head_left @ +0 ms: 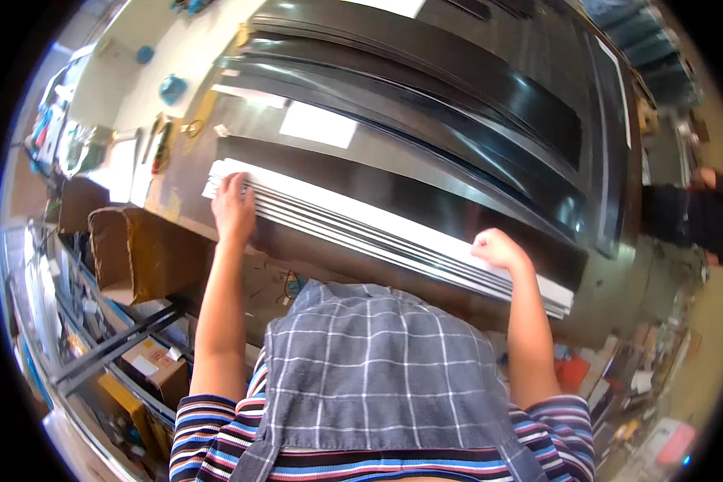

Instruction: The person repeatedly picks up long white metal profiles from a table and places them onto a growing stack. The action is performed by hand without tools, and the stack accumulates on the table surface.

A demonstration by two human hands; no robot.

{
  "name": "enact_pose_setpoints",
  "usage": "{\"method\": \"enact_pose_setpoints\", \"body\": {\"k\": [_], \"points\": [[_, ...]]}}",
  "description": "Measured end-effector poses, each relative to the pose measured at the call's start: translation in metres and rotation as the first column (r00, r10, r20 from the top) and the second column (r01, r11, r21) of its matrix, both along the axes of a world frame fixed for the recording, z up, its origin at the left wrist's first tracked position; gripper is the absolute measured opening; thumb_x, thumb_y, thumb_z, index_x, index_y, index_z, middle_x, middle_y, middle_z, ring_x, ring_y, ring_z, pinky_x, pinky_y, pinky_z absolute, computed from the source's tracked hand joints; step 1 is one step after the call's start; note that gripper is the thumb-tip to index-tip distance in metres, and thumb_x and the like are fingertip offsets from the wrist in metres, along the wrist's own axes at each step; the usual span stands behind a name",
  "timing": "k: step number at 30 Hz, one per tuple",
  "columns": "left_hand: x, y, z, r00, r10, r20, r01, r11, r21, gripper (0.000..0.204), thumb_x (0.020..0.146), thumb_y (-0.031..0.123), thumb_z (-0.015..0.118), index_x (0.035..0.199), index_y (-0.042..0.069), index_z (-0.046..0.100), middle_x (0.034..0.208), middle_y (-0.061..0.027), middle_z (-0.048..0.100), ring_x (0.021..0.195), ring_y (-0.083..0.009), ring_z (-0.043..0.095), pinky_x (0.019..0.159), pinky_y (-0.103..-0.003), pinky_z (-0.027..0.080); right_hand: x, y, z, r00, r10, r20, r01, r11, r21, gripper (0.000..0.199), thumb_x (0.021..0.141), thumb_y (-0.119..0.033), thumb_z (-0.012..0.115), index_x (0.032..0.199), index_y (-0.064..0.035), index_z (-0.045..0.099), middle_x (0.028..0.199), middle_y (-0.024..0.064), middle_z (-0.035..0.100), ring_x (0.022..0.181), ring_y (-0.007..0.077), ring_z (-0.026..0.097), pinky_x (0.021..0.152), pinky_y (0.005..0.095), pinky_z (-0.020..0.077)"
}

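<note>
A wide dark tabletop (313, 157) filled most of the view, bending with the lens. Across its far part lay long black panels (458, 88), stacked and overlapping, running from upper left to right. A white sheet of paper (319, 124) rested on the tabletop between the panels and the person.

Along the near edge lay a bundle of long, thin white strips (377, 225), slanting from upper left down to the lower right. The person, wearing a grey checked apron (377, 369) over a striped shirt, reached both bare forearms up to this bundle. The left hand (234, 207) lay flat on the strips near their left end, fingers spread and pressing down. The right hand (498, 247) was curled into a loose fist gripping the near edge of the strips toward their right end.

A brown cardboard box (136, 249) stood below the tabletop's left corner. At the far right edge, another person's dark sleeve (691, 217) showed.
</note>
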State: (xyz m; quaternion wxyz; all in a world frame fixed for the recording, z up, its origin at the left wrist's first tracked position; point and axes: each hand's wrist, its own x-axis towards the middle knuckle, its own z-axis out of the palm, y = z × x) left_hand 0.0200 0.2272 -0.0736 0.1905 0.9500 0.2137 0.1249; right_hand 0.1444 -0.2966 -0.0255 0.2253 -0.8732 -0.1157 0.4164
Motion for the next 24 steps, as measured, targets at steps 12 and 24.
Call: {"method": "enact_pose_setpoints", "body": {"k": [12,24], "points": [[0.002,0.001,0.002,0.999,-0.028,-0.019,0.029,0.998,0.052,0.03,0.085,0.013,0.058,0.115,0.009,0.059,0.122,-0.0101,0.057,0.114,-0.0326,0.051,0.097,-0.043,0.041,-0.003,0.007,0.014,0.998,-0.04,0.046,0.047,0.983,-0.18,0.033,0.075,-0.037,0.072,0.081,-0.0044,0.072,0.08,0.0172,0.069,0.075,0.0302,0.067,0.07,0.0389,0.051],[0.031,-0.101,0.01,0.978,-0.202,0.046,0.196,0.973,0.121,0.027,0.078,0.01,0.067,0.105,0.006,0.062,0.11,-0.0123,0.061,0.107,-0.0319,0.056,0.095,-0.043,0.041,-0.01,0.017,0.017,0.989,-0.051,0.136,0.081,0.971,-0.225,0.032,0.074,-0.039,0.071,0.076,-0.0076,0.072,0.084,0.016,0.069,0.081,0.0326,0.067,0.075,0.0424,0.0525]]}}
